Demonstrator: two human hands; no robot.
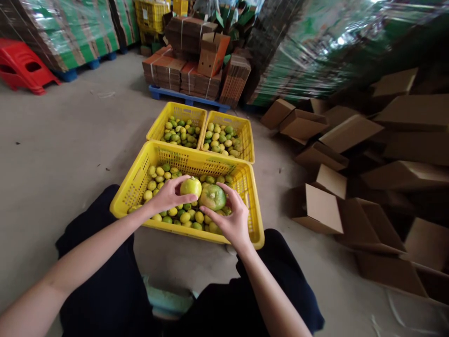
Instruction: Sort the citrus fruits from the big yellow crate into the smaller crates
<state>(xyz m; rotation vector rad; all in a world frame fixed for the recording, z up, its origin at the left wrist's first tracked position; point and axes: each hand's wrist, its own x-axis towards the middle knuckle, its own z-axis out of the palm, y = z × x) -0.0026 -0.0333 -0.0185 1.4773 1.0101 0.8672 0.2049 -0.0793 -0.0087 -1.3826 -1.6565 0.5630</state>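
The left hand point(171, 193), half closed, holds a yellow fruit point(191, 186) just beside the larger green fruit point(213, 196) that the wider-spread right hand point(235, 219) grips, both over the near crate point(131, 188) of green and yellow fruits point(185, 217).

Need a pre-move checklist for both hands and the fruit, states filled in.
1. Left grip on yellow fruit: ok, held between thumb and fingers.
2. Right grip on greenish fruit: ok, also held.
3. Both held fruits above the nearest yellow crate: ok.
4. A hand free for another pick: not ok, both occupied.
5. Gap between held fruits: cannot tell, too close in this view.
6. Undersides of held fruits unblemished: cannot tell, hidden.
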